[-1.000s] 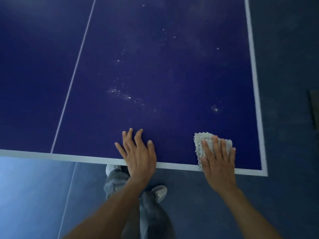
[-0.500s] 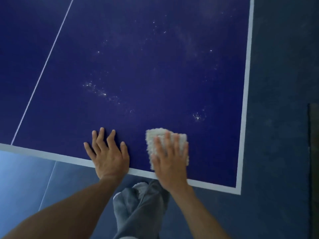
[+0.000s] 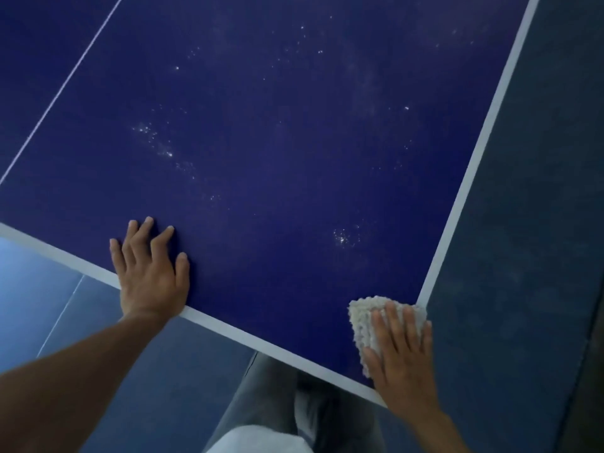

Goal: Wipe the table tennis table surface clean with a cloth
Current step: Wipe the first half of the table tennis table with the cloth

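Here, the cloth [image 3: 362,318], a pale nubbly pad, lies at the near right corner of the dark blue tabletop [image 3: 277,125], toward 5 o'clock in the view. Its right side touches the white border line [image 3: 474,158]. The right hand [image 3: 402,358] lies flat on top of it, fingers straight and close together, pressing it down rather than gripping it. The heel of that hand hangs past the tabletop's near edge.

The left hand [image 3: 150,276] rests palm-down on the tabletop at 8 o'clock, fingers spread and relaxed, grasping nothing, with its wrist crossing the near border.

A cluster of white specks [image 3: 342,237] sits near the cloth, at 11 o'clock from it. A looser trail of specks [image 3: 153,142] lies at 12 o'clock from the left hand, well apart from it. A faint hazy smear [image 3: 366,80] shows toward 1 o'clock. A thin white line [image 3: 65,84] crosses the surface at 10 o'clock.

Grey-blue floor [image 3: 529,223] shows beyond the right border at 3 o'clock, and grey trousers [image 3: 261,397] at 6 o'clock below the near edge.
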